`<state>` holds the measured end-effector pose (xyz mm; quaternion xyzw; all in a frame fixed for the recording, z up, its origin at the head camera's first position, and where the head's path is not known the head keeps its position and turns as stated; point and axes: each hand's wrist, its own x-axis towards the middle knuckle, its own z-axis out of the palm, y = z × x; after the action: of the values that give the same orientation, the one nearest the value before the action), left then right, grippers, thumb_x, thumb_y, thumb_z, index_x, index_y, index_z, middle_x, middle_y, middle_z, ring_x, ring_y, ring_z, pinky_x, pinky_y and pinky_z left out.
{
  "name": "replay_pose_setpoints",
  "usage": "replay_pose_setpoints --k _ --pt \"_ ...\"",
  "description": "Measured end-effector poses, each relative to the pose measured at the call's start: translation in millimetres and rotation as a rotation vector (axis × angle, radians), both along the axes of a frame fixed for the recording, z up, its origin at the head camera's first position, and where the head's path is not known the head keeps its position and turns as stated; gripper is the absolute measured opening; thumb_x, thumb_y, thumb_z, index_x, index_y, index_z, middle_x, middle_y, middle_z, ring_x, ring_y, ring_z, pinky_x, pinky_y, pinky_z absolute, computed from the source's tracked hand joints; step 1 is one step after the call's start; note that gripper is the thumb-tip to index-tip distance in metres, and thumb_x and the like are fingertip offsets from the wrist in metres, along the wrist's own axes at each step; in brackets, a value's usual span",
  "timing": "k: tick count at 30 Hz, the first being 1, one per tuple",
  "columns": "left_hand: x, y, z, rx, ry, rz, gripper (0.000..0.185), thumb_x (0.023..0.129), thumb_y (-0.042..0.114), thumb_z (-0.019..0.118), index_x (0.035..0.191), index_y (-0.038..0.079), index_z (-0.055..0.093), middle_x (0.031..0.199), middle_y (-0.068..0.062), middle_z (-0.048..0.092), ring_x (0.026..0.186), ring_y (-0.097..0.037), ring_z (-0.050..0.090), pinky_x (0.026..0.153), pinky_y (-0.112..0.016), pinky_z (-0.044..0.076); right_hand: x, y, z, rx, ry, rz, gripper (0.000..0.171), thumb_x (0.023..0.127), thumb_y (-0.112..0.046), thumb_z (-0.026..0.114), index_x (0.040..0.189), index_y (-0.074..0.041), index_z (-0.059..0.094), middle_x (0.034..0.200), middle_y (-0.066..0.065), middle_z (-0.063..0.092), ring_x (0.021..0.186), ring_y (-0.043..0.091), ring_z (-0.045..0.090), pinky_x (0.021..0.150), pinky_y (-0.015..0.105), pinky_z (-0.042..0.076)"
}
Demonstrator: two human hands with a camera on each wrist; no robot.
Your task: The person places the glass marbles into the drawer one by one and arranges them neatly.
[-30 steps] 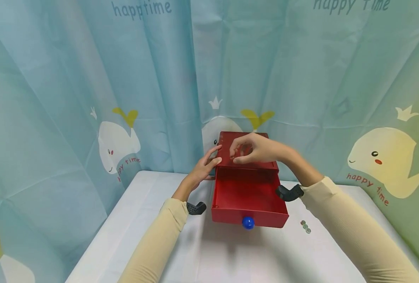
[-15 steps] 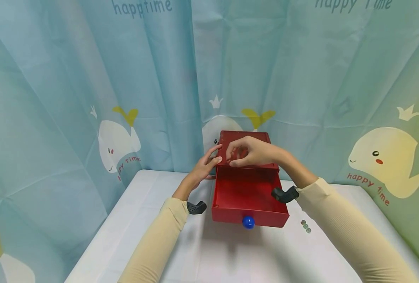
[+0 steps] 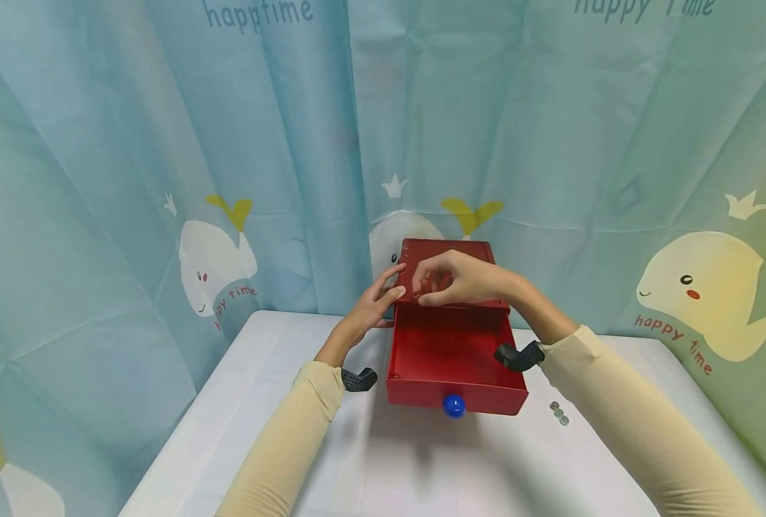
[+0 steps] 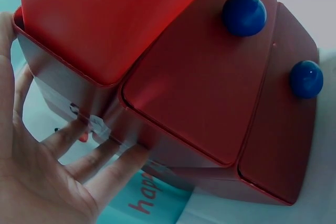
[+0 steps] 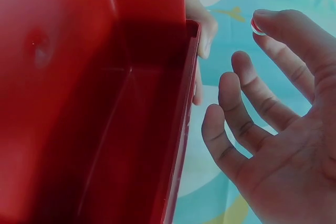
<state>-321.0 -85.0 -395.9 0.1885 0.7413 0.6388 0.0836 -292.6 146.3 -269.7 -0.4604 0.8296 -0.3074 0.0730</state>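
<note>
Two hands work at a small red chest of drawers (image 3: pixel 450 287) that stands on the white table (image 3: pixel 370 459) before a whale-print curtain (image 3: pixel 163 179). At left, the left hand (image 3: pixel 372 305) lies flat against the chest's left side wall, fingers (image 4: pixel 79 156) straight and spread, gripping nothing; judged from this posture, it braces the chest so that it does not slide. In the left wrist view two lower drawers, each with a blue knob (image 4: pixel 244 14), sit closed. At centre, the top drawer (image 3: pixel 454 359) is pulled well out toward the person, its blue knob (image 3: pixel 453 406) facing forward; its red floor shows no contents. At right, the right hand (image 3: pixel 460 276) hovers above the chest's top, near the drawer's rear edge. Its thumb and forefinger pinch a small glassy bead (image 5: pixel 256 24) with a red tint, while the other fingers hang loosely open, apparently so that the bead is held over the open drawer. Farther right, a few small beads (image 3: pixel 558 413) lie together on the table, just beside the drawer's front corner.
</note>
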Motion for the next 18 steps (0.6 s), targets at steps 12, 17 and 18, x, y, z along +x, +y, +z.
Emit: replay_pose_setpoints --k 12,17,18 --pt "0.0 -0.6 -0.5 0.003 0.000 -0.001 0.060 0.101 0.046 0.057 0.157 0.043 0.036 0.159 -0.011 0.041 0.140 -0.033 0.046 0.097 -0.061 0.052 -1.9 2.8 -0.7 0.008 0.025 -0.014 0.026 0.091 -0.023 0.079 0.113 -0.013 0.072 0.096 -0.003 0.070 0.087 0.020 0.066 0.081 0.041 0.060" --pt "1.3 -0.3 0.9 0.002 0.003 -0.008 0.061 0.101 0.046 0.056 0.158 0.042 0.035 0.160 -0.011 0.040 0.141 -0.034 0.045 0.097 -0.062 0.051 -1.1 3.2 -1.2 0.015 0.019 -0.025 0.030 0.090 -0.025 0.079 0.117 -0.013 0.071 0.097 -0.001 0.069 0.090 0.020 0.066 0.081 0.041 0.059" --pt "1.4 -0.2 1.2 0.001 0.002 -0.008 0.061 0.101 0.046 0.056 0.158 0.043 0.035 0.160 -0.011 0.040 0.141 -0.034 0.045 0.098 -0.062 0.051 -0.8 3.3 -1.1 0.017 0.021 -0.027 0.031 0.091 -0.025 0.079 0.117 -0.013 0.071 0.098 -0.001 0.069 0.091 0.020 0.066 0.082 0.041 0.059"
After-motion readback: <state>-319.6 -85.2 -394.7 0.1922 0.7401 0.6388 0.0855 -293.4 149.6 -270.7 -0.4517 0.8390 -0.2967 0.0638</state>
